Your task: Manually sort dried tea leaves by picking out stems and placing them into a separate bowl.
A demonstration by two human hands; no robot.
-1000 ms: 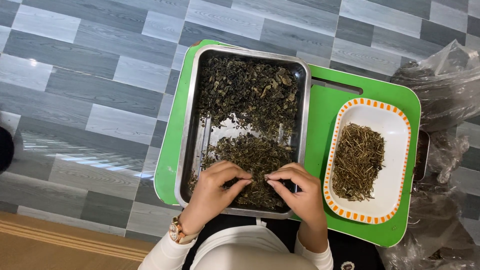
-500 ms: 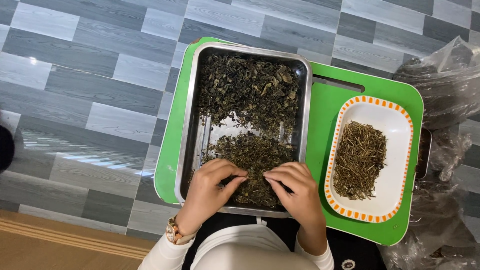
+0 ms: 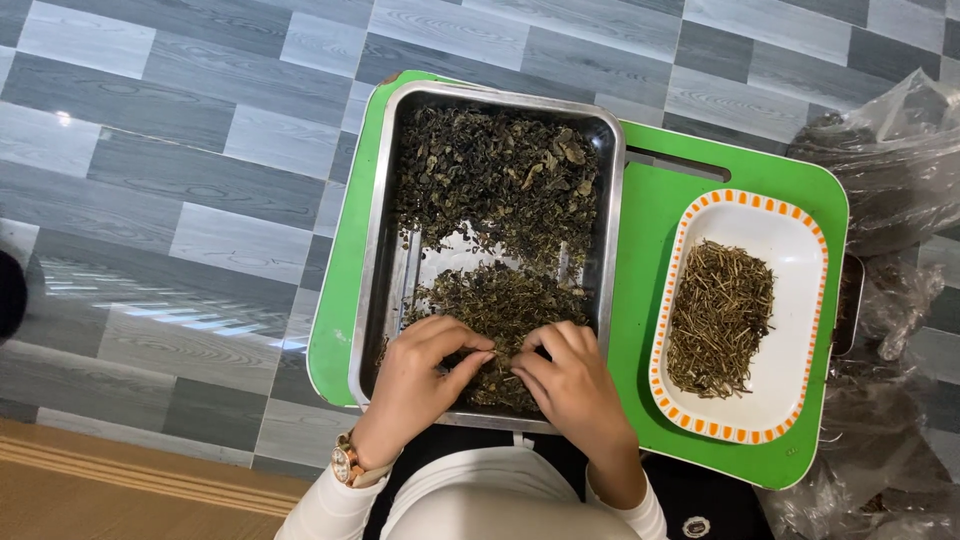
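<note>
Now both hands (image 3: 500,375) have closed together over the dried leaves (image 3: 500,300).

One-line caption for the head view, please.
Both hands, left and right, pick through dried leaves in a metal tray.

Only packaging showing here is the clear plastic bags (image 3: 880,170) sitting at the right edge of the shot, off the side of the green tray (image 3: 700,200). The top one is bunching up crinkly and see-through, with something dark showing inside it. More of the same wrinkled clear plastic is trailing down the right side toward the bottom corner (image 3: 870,470), with brownish bits showing through. Not seeing any labels, signs or screens anywhere.
</note>
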